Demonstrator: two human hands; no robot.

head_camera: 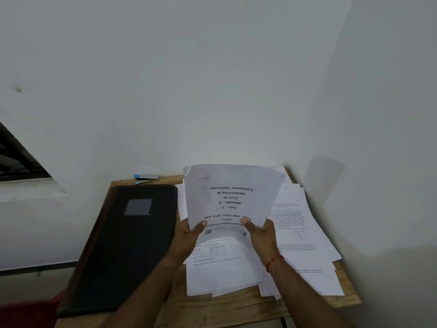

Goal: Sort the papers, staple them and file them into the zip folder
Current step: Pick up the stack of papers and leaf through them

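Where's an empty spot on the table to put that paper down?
The table is bare only along its front edge, below the paper pile and right of the black folder, plus a thin back strip beside the stapler. The rest is crowded.

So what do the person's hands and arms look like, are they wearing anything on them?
Both forearms are bare, with no sleeves in view and no gloves. The right hand has a thin red thread tied round its wrist. The left hand shows no ring, watch or band.
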